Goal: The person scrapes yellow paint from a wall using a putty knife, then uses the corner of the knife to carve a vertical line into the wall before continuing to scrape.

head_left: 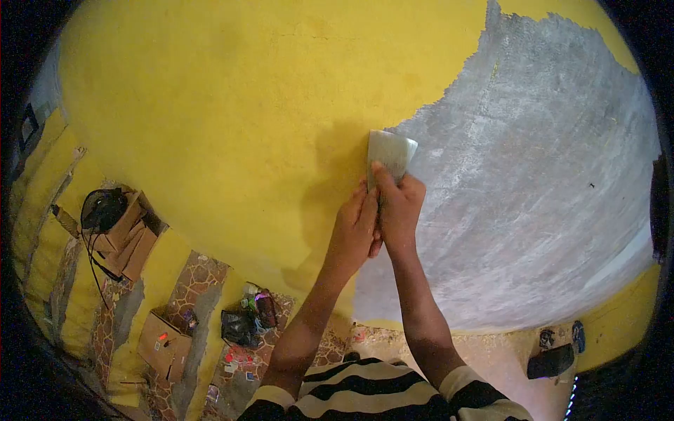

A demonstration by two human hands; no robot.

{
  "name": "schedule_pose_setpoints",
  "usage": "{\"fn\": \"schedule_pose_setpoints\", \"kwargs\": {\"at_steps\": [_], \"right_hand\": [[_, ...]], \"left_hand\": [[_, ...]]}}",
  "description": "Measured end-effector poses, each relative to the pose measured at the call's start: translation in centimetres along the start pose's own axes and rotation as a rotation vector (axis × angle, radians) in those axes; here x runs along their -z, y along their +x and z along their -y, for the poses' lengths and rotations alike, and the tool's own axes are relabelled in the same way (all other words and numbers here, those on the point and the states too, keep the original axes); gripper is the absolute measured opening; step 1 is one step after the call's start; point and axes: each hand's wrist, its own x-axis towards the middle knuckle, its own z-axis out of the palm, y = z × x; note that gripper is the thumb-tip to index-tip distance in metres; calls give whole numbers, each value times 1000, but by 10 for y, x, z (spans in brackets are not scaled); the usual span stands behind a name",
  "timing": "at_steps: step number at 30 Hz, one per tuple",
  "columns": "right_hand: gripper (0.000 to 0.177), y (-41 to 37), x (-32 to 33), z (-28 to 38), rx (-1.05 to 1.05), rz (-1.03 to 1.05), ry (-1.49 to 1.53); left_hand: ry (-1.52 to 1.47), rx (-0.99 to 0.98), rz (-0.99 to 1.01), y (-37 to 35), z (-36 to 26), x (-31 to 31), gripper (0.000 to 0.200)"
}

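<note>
Head view: left hand [357, 226], right hand [402, 207] fingers clamped on scraper [390, 153] against wall [210, 105]; cardboard boxes [163, 344] below-left.

One head-worn view — close to the wall [210, 105], forward and downward, floor [491, 351] along the lower edge.

Scraper [390, 156] handle hidden inside left hand [357, 224] and right hand [399, 207]. Floor clutter [246, 326] too small to identify. Striped shirt [365, 393] cut off below.
</note>
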Motion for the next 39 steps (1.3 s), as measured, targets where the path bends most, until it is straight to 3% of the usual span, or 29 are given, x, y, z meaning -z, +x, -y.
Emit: {"fn": "schedule_pose_setpoints", "kwargs": {"at_steps": [3,5,8,18,21,23,26,30,32,36,38,39], "right_hand": [[31,2,0,20,-76,26,77],[32,-4,5,11,-10,5,-85],[30,-14,4,3,-97,17,66],[29,-11,2,5,-71,13,5],[31,-8,0,5,6,-17,-2],[32,1,0,7,84,14,-71],[30,-5,3,15,7,34,-106],[32,-11,-3,2,8,-28,53],[31,-8,1,5,66,6,-141],[34,-9,0,18,191,-4,-247],[32,-16,3,32,238,59,-544],[32,-17,2,36,245,61,-541]], "left_hand": [[-49,-103,73,3,-7,-2,36],[-38,-8,29,-4,2,-5,34],[-78,74,8,-6,22,0,34],[-95,-8,47,-6,10,0,31],[-60,58,61,-1,10,4,32],[-75,-1,52,4,4,3,35],[-83,-21,37,-5,0,-1,37],[-66,21,56,-4,8,5,37],[-103,72,87,-6,-4,6,35],[-126,63,103,0,2,11,36],[-306,140,223,2,9,14,38],[-305,133,221,3,8,15,38]]}}
